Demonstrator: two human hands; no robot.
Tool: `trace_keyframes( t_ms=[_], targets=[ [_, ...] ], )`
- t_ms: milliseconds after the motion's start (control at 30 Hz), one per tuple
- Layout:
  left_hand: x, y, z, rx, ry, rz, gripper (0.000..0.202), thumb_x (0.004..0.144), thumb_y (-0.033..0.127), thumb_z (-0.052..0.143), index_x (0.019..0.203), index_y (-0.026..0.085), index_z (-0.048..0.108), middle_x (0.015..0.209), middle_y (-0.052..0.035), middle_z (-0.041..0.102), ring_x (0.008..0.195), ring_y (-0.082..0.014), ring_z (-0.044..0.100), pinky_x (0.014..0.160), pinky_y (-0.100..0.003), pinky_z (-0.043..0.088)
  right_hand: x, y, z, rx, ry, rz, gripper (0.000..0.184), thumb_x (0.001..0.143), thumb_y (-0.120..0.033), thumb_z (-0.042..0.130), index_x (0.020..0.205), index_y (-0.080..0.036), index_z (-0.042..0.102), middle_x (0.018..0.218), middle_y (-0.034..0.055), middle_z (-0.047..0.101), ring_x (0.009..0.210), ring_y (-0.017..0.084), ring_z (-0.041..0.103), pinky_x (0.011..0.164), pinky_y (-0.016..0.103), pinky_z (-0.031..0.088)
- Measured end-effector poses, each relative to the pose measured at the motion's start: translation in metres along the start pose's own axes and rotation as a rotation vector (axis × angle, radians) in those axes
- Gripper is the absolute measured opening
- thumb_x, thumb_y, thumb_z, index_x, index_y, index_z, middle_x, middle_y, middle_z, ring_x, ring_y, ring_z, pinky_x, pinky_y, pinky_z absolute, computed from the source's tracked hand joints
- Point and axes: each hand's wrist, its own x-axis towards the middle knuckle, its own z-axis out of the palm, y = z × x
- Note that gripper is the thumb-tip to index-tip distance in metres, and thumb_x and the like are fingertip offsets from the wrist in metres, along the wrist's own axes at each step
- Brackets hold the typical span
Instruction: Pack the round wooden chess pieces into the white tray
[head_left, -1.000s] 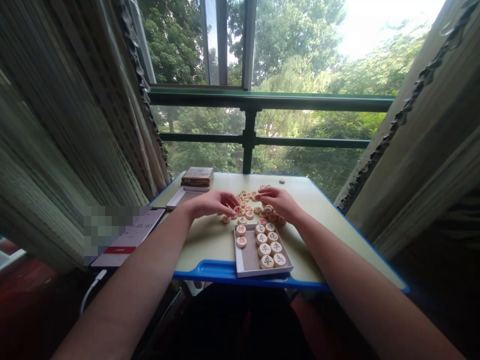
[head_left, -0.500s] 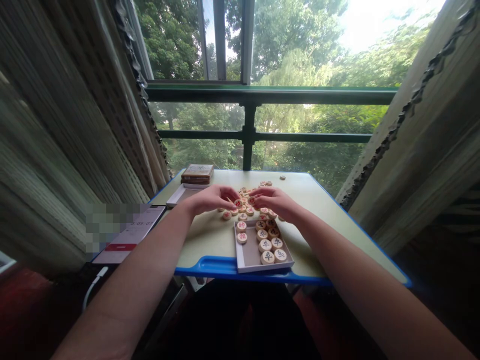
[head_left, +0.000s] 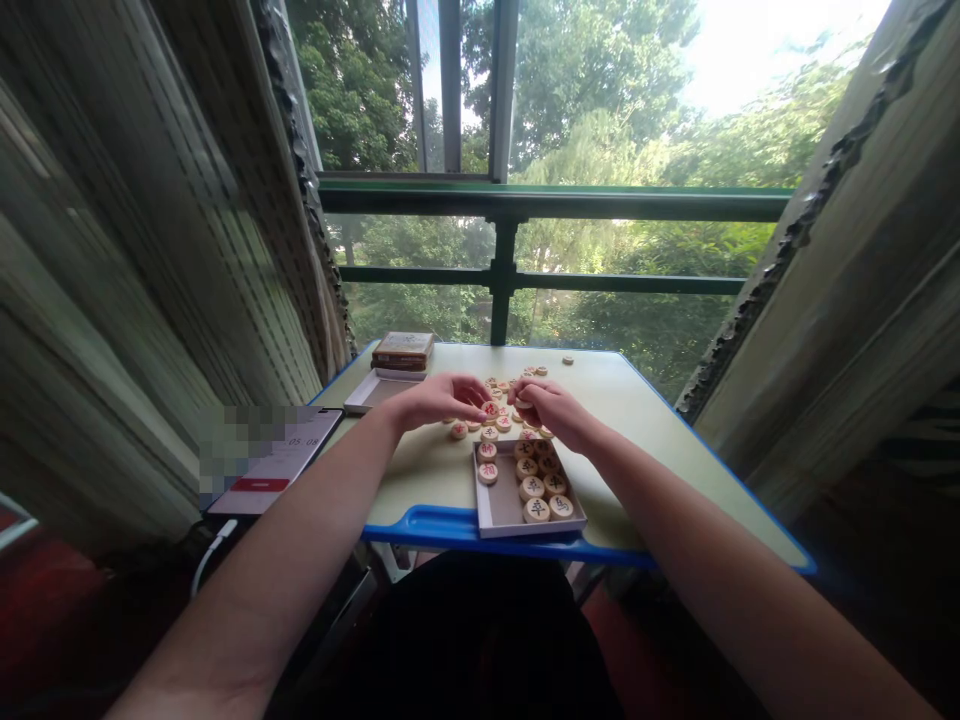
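Observation:
My left hand (head_left: 450, 397) pinches a round wooden Chinese chess piece (head_left: 490, 409) with a red character, held over the pile. Beside it, my right hand (head_left: 551, 405) is closed with its fingers curled round another chess piece, whose face is mostly hidden. Loose Chinese chess pieces (head_left: 489, 433) lie in a heap under and around both hands, partly covered by them. Nearer to me is a shallow white box tray (head_left: 504, 528). Two red-lettered pieces (head_left: 487, 462) sit along its left side, and several black-lettered pieces (head_left: 536, 510) stand in two columns on its right.
A pale table (head_left: 660, 450) with a blue rim stands before the window. At its far left are a stacked box (head_left: 403, 348) and a white box part (head_left: 367, 391). A phone (head_left: 281, 460) with a cable lies left. One lone piece (head_left: 568, 360) rests near the far edge.
My right hand has drawn its fingers in round a piece and turned slightly. My left hand keeps its red-lettered piece. The whole view has shifted a little.

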Motion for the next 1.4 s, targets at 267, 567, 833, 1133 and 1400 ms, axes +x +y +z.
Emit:
trace_keyframes(
  t_ms=[267,567,833,1133,1400],
  targets=[
    [0.001,0.001,0.002,-0.074,0.010,0.052,0.040,0.057,0.026,0.079,0.091,0.012,0.062,0.080,-0.0056,0.066,0.074,-0.0145,0.061,0.067,-0.027,0.046,-0.003,0.001,0.002,-0.400,-0.007,-0.082,0.034,0.073,-0.046,0.055,0.074,-0.013,0.064,0.058,-0.0021,0.050,0.054,0.009,0.043,0.051,0.022,0.032],
    [-0.001,0.003,0.001,-0.055,-0.030,0.050,0.044,0.057,0.028,0.079,0.095,0.012,0.064,0.082,-0.0070,0.067,0.070,-0.0123,0.058,0.058,-0.022,0.041,-0.003,0.000,0.003,-0.299,-0.016,-0.003,0.027,0.070,-0.040,0.059,0.070,-0.013,0.063,0.050,-0.0043,0.044,0.047,0.007,0.037,0.046,0.021,0.028],
    [-0.008,0.005,-0.012,0.217,-0.079,-0.242,0.041,0.063,0.050,0.070,0.070,0.010,0.068,0.061,-0.0085,0.065,0.040,-0.0041,0.035,0.038,-0.020,0.019,-0.005,-0.004,0.000,-0.314,0.009,-0.004,0.018,0.071,-0.030,0.053,0.067,-0.014,0.061,0.046,-0.0053,0.041,0.043,0.006,0.034,0.043,0.021,0.024],
    [-0.003,-0.002,-0.006,0.367,-0.163,-0.364,0.032,0.064,0.040,0.069,0.084,0.016,0.066,0.071,-0.0045,0.069,0.049,-0.0087,0.052,0.038,-0.017,0.027,-0.010,-0.013,-0.001,-0.387,0.074,-0.084,0.025,0.070,-0.034,0.053,0.069,-0.012,0.064,0.048,-0.0043,0.044,0.046,0.007,0.037,0.046,0.022,0.027],
    [-0.001,0.000,0.004,0.358,-0.186,-0.318,0.023,0.066,0.035,0.064,0.071,0.013,0.065,0.068,-0.0041,0.067,0.053,-0.0118,0.059,0.040,-0.017,0.033,-0.007,-0.011,-0.005,-0.359,0.127,-0.072,0.026,0.070,-0.035,0.050,0.068,-0.012,0.063,0.047,-0.0044,0.042,0.046,0.008,0.035,0.046,0.023,0.025]
  ],
)
